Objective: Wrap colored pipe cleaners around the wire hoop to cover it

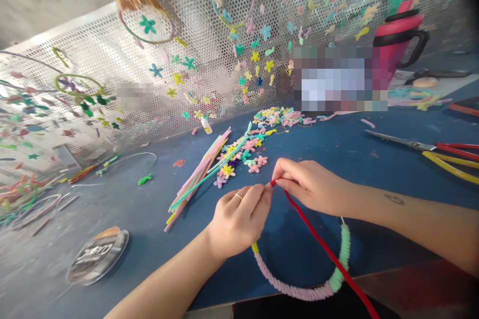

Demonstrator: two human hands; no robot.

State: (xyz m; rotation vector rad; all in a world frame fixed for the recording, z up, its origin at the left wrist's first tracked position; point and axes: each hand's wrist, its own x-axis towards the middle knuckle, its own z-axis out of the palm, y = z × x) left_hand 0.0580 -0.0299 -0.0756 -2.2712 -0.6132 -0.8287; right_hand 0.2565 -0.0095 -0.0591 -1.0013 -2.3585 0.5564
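Note:
A hoop (292, 291) wrapped in lilac, mint and a little yellow fuzzy stem hangs at the table's near edge. My left hand (241, 219), a ring on one finger, is closed on the hoop's upper left part. The fingertips of my right hand (305, 184) pinch a red pipe cleaner (316, 233) where it meets the hoop, touching my left fingertips. From there the long red tail runs down to the right, crossing in front of the mint wrapping. My fingers hide the exact spot where the red stem goes around the hoop.
Loose pipe cleaners (202, 174) lie beyond my left hand, beside a pile of small fuzzy flowers (258, 147). Scissors (430, 147) lie at the right and a spool of clear line (98, 256) at the left. A pink tumbler (398, 35) stands by the perforated metal panel (194, 15).

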